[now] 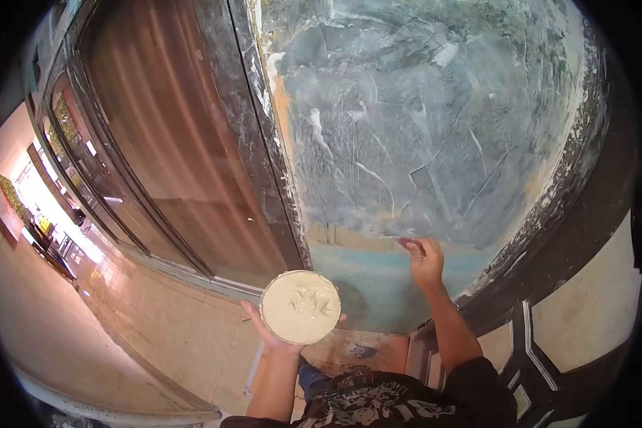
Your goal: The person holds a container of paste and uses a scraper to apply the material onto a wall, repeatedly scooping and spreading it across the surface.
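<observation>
Head view, 2 hands (282,337) (427,267), 1 paste tub (262,307), 1 tool (407,243)

Black short-sleeved T-shirt (481,392), pale front print (378,411); blue trousers (312,379); bare hands (426,265).

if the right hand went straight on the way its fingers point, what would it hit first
Most likely the wall. The small reddish tool in the right hand seems to be right at its surface, though one view leaves actual contact unclear.
</observation>
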A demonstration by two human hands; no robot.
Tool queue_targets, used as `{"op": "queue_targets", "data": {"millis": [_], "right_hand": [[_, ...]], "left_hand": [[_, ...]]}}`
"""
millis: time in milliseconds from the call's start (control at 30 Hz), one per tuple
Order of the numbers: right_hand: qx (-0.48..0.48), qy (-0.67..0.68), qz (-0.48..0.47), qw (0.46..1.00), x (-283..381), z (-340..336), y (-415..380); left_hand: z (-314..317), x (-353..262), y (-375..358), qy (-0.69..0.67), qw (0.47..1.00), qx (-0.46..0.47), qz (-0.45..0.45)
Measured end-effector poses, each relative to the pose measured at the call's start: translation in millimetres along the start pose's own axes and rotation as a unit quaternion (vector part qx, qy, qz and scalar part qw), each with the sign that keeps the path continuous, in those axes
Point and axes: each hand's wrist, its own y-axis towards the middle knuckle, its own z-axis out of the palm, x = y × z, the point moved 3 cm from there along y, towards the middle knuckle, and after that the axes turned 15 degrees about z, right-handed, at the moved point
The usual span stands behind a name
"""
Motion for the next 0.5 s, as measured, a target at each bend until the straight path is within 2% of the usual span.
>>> {"op": "queue_targets", "data": {"millis": [67, 133, 233, 433, 500], "right_hand": [[0.004, 0.023, 0.031, 0.999, 3, -7, 2], [0.008, 0.034, -0.012, 0.999, 4, -9, 0], [0.045, -0.012, -0.016, 0.999, -8, 2, -16], [-0.007, -0.009, -0.007, 1.0, -10, 2, -3], [-0.017, 0.011, 0.007, 1.0, -7, -10, 0]], "left_hand": [[1, 1, -1, -0.004, 1.0, -0.001, 0.004], [5, 1, -2, 0.011, 1.0, -0.003, -0.005], [4, 1, -2, 0.024, 1.0, 0.008, 0.001], [6, 2, 0, -0.045, 0.999, 0.013, -0.005], [5, 4, -1, -0.003, 1.0, 0.012, -0.006]]}}
